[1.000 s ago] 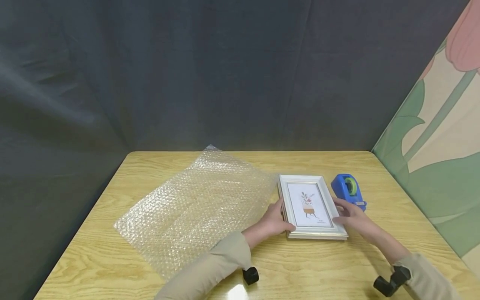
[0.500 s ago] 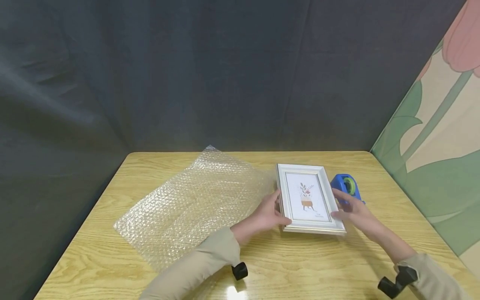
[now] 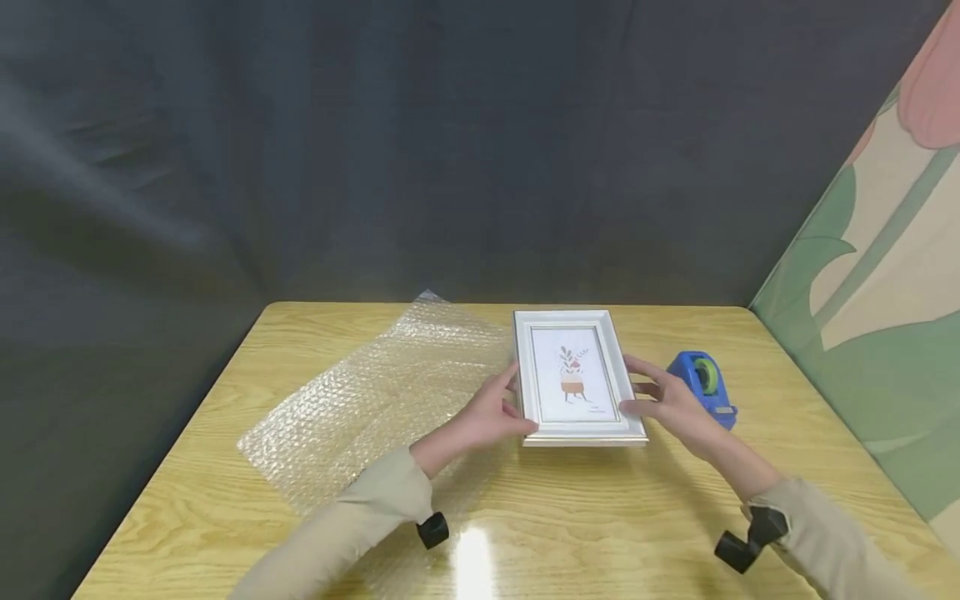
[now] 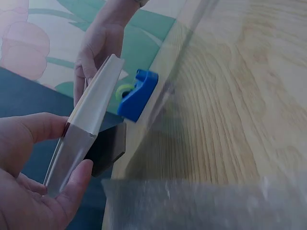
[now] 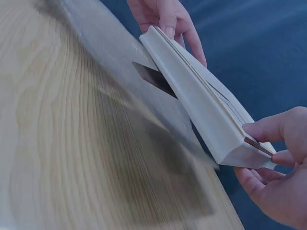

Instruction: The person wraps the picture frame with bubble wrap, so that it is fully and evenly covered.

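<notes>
A white picture frame with a plant drawing is held off the table between both hands, face up and tilted. My left hand grips its left side, thumb on the front edge. On the opposite side my right hand pinches the rim, thumb on top. In the left wrist view a dark stand leg juts from the back of the frame. A sheet of bubble wrap lies on the table left of the frame, partly under my left arm.
A blue tape dispenser with a green roll stands right of the right hand on the wooden table. Behind the table hangs a dark curtain. A flower-patterned panel borders the right side.
Both hands have lifted the picture frame off the table and carried it leftward and away, toward the bubble wrap. The tape dispenser stays in place.
</notes>
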`<state>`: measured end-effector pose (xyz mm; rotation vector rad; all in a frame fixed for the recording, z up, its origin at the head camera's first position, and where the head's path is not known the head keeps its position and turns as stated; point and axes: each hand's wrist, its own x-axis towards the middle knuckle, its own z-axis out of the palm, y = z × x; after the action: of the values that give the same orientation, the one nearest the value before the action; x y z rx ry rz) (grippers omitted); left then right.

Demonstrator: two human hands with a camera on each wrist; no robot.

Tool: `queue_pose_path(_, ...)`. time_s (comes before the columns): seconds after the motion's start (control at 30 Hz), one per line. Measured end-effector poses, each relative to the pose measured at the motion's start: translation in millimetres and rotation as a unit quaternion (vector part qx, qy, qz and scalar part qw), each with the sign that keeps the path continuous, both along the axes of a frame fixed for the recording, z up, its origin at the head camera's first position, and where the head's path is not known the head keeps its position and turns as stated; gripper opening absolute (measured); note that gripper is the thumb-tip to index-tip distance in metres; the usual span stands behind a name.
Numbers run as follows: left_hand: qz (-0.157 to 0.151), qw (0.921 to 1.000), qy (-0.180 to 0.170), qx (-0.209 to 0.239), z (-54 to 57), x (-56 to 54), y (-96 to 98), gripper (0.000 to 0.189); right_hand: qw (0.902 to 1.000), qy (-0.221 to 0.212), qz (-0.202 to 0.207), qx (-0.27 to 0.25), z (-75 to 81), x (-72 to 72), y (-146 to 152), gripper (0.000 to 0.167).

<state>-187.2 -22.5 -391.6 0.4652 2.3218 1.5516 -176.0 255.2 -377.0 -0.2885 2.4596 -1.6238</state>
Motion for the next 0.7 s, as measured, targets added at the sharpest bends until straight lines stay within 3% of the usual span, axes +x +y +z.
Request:
queue_pose_path(0.4, 0.028, 0.9993, 0.0, -0.025, -1.0, -1.8, -67.7, 0.096, 0.9974, 0.009, 0.038, -0.06, -8.1, -19.3, -61.8, 0.072)
queue_pose_path(0.7, 0.049, 0.9985, 0.001, -0.022, -7.8, 7.0, -112.8, 0.096, 0.9941, -0.014, 0.072, -0.08, -19.0, -22.9, -101.4, 0.07)
